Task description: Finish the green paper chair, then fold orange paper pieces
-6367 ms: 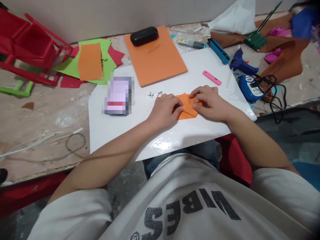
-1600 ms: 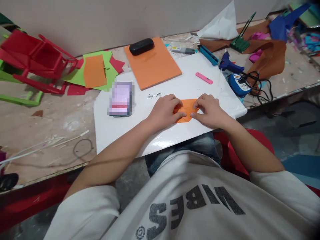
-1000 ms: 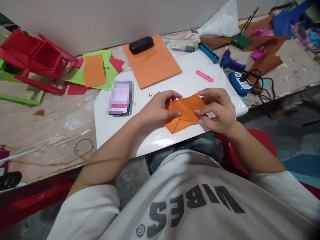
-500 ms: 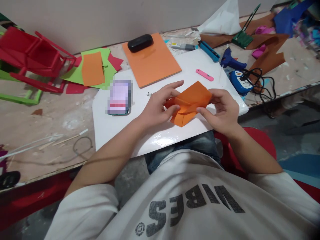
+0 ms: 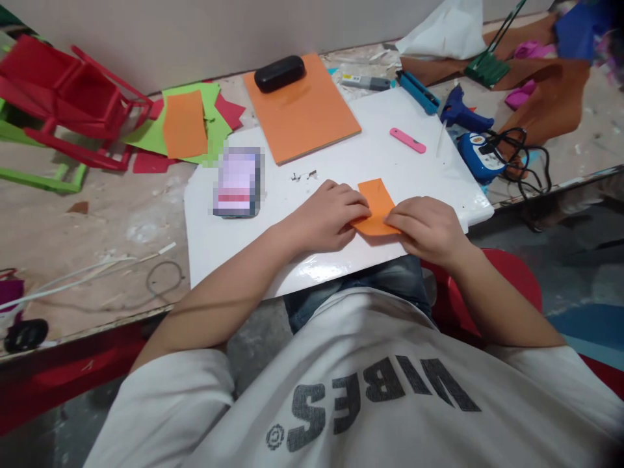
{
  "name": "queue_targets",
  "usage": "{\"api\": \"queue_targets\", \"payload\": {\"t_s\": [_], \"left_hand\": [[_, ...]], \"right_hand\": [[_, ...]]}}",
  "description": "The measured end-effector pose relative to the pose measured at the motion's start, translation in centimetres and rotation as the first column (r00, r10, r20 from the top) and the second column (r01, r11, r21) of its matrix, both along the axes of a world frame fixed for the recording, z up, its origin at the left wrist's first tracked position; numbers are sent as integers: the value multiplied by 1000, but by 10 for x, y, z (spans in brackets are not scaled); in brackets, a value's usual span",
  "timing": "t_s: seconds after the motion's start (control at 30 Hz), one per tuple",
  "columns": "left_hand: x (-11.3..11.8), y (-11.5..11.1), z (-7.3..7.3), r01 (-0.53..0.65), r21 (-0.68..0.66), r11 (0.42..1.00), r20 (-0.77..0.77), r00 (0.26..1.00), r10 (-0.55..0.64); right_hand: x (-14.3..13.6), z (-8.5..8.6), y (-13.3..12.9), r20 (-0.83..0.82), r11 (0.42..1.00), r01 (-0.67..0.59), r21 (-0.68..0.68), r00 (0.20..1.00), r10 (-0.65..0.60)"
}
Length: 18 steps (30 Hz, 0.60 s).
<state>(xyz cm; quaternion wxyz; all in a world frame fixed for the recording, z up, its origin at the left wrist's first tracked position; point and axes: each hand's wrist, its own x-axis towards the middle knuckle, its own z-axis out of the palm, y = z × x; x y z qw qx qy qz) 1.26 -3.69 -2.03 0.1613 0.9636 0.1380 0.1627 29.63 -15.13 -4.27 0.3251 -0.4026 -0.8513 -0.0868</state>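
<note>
A folded sheet of orange paper is between my hands, low over the white board near its front edge. My left hand grips the paper's left side with curled fingers; the thumb is hidden. On the right side, my right hand pinches the paper, fingers laid over its edge. Beyond the hands lie a pink cutter and a few dark scraps. To the left of my left hand a phone, its screen blurred out, rests on the board.
Farther back sits an orange pad bearing a black case. A blue stapler, a blue glue gun and a corded blue device line the right. Red miniature chair and coloured paper stand left.
The orange paper was raised and spread between both hands; now it is folded smaller and held lower. Both hands have turned over, with their backs upward, and the left has shifted right.
</note>
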Motion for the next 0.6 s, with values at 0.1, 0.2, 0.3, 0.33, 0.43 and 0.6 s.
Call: {"api": "queue_targets", "payload": {"t_s": [0.1, 0.2, 0.3, 0.33, 0.43, 0.6], "left_hand": [[2, -5, 2, -16, -31, 999, -71, 997, 14], [9, -13, 1, -79, 1, 997, -94, 992, 79], [15, -23, -4, -144, 10, 990, -82, 986, 144], [17, -25, -6, -161, -1, 987, -73, 984, 161], [20, -28, -9, -189, -87, 978, -49, 981, 186], [20, -27, -7, -237, -291, 927, -41, 971, 235]], "right_hand": [[7, 4, -4, -108, 980, -17, -196, 994, -4], [18, 13, -5, -229, 929, -93, -357, 973, 10], [23, 18, -4, -324, 865, -130, -484, 945, -39], [24, 19, -4, -346, 850, -135, -509, 936, -59], [22, 18, -1, -381, 825, -124, -551, 917, -116], [20, 20, 7, -351, 784, -61, -618, 913, -206]]}}
